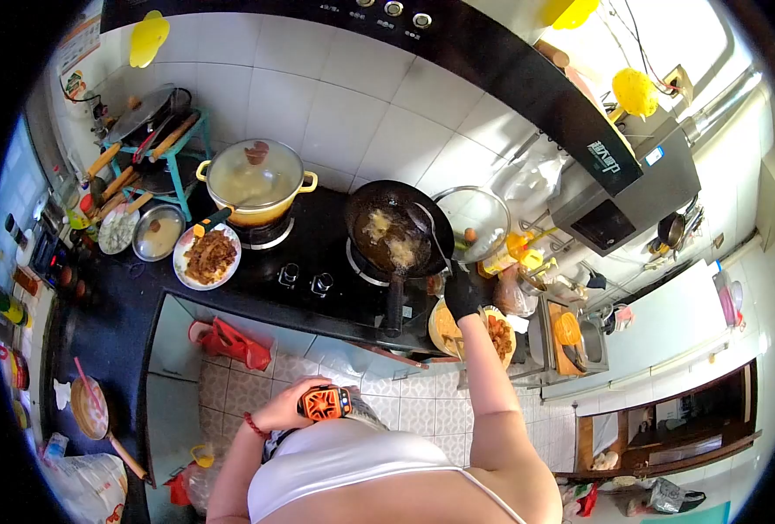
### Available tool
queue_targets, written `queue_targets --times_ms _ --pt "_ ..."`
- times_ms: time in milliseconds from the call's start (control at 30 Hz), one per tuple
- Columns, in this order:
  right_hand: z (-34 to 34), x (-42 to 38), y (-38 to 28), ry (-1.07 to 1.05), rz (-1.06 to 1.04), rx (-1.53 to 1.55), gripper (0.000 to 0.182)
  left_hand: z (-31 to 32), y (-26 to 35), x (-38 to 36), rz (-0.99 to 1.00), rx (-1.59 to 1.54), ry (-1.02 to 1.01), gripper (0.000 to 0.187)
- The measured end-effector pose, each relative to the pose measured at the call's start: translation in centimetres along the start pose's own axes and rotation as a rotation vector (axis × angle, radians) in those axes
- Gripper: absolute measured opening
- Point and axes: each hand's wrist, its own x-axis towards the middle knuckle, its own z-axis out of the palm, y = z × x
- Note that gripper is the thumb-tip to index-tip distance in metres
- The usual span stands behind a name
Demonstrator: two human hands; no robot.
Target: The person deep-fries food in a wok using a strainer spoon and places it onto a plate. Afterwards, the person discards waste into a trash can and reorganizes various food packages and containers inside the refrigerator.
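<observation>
My right hand [463, 293], in a black glove, is closed round the handle of a long metal ladle [440, 243]. The ladle's head rests at the right inside of a black wok [370, 258]. Pale battered pieces [402, 253] sit in dark, bubbling oil there. My left hand [290, 405] is at my waist, its fingers curled against an orange-and-black device [325, 403]; its palm is hidden. Just below my right hand stand a bowl of pale batter [442, 325] and a bowl of browned pieces [499, 335].
A lidded pot [255, 179] stands on the left burner. Nearby are a plate of browned food [208, 259] and a metal bowl [159, 233]. A glass lid [473, 223] leans behind the wok's right side. The range hood [492, 65] hangs overhead; the sink [591, 336] lies right.
</observation>
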Motion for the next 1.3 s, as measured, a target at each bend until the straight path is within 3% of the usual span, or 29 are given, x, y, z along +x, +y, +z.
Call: queue_targets --times_ms 133,233,333,467,567,600,800,900,1067,1167,1233,1267,1300 --pt "-1.0 2.2 -2.9 -0.221 0.126 -0.012 0.053 0.2 -0.4 -0.4 -0.008 0.014 0.012 0.074" --pt "-0.4 2.5 -3.9 -0.018 -0.050 0.169 0.055 0.3 -0.7 -0.9 -0.002 0.004 0.027 0.074" --pt "-4.3 1.3 -6.6 -0.159 -0.034 0.145 0.055 0.5 -1.0 -1.5 -0.012 -0.025 0.055 0.074" --pt "-4.2 0.6 -5.7 -0.160 -0.071 0.208 0.052 0.7 -1.4 -1.9 0.021 0.004 0.085 0.073" --pt "-6.9 0.1 -6.4 -0.125 -0.070 0.085 0.048 0.7 -1.2 -1.8 -0.017 -0.054 0.060 0.073" --pt "-7.9 0.1 -6.5 -0.218 -0.015 0.023 0.049 0.7 -1.3 -1.7 -0.021 -0.075 0.046 0.073" --pt "-9.4 -1.2 -4.7 -0.068 -0.196 0.030 0.045 0.6 -1.3 -0.8 -0.015 -0.058 -0.003 0.073" --pt "-10.4 -1.6 -3.7 -0.052 -0.143 -0.003 0.048 0.6 -1.5 -0.4 -0.016 -0.068 -0.027 0.074" --pt "-15.0 -1.8 -4.1 0.032 -0.094 0.228 0.042 0.5 -1.7 0.4 0.006 -0.072 -0.064 0.073" --pt "-14.4 -2.5 -4.3 0.126 -0.033 0.310 0.041 0.3 -1.0 0.8 0.036 -0.033 -0.073 0.072" --pt "-10.5 -3.1 -3.9 0.308 -0.157 0.167 0.041 0.3 -0.7 0.7 -0.017 -0.039 -0.084 0.071" --pt "-8.3 -4.1 -4.2 0.187 -0.007 0.221 0.042 0.9 -3.6 0.9 0.156 -0.094 -0.081 0.061" --pt "-7.3 -4.9 -5.1 0.068 0.142 0.277 0.043 1.2 -4.1 1.2 0.158 -0.061 -0.085 0.059"
